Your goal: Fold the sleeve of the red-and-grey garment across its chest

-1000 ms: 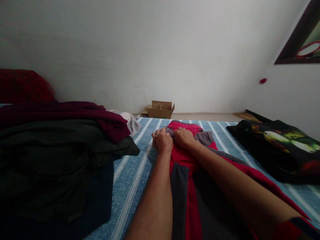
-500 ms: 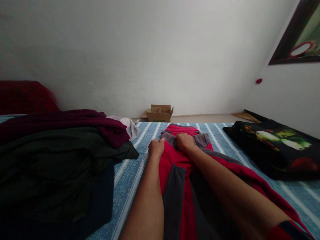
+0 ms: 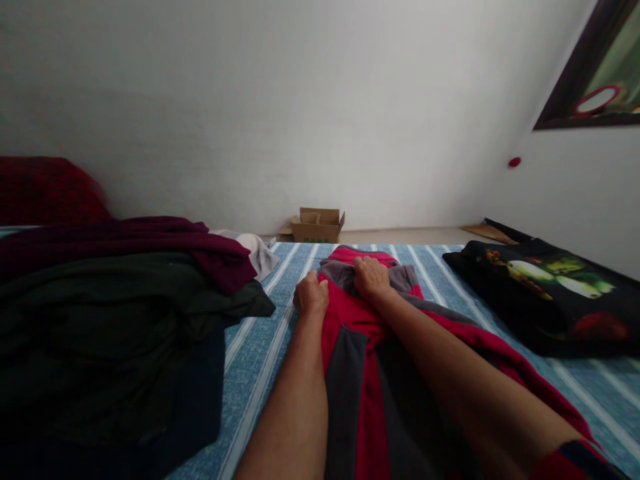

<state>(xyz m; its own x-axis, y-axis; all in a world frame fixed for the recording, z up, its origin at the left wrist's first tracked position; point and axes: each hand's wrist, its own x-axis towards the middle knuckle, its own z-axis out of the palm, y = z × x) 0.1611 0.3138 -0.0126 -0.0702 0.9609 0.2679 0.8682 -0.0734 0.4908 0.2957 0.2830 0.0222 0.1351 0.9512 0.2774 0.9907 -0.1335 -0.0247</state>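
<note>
A: Main item?
B: Red-and-grey garment (image 3: 333,313), centre, lying lengthwise on the blue striped cloth (image 3: 257,373).
A: Grip, each hand?
B: Left hand (image 3: 311,295): closed on the garment's left edge, thumb on the red. Right hand (image 3: 373,279): fingers curled over the grey part near the far end; fingertips hidden, can't tell if it's pinching or just resting.
A: Anything in the way?
B: Right forearm (image 3: 440,353) crosses over the garment, hides part of its middle. Left side, heaped clothes: maroon cloth (image 3: 150,235), dark green cloth (image 3: 100,327), navy cloth (image 3: 203,393) beneath. Green corner points at the left hand, striped cloth between, not touching.
A: Right side?
B: Black printed cloth (image 3: 530,310), folded, well apart from the right hand.
A: Far end?
B: Pale cloth (image 3: 261,257) beside the maroon; open cardboard box (image 3: 316,232) beyond the striped cloth's edge, by the wall (image 3: 320,120).
</note>
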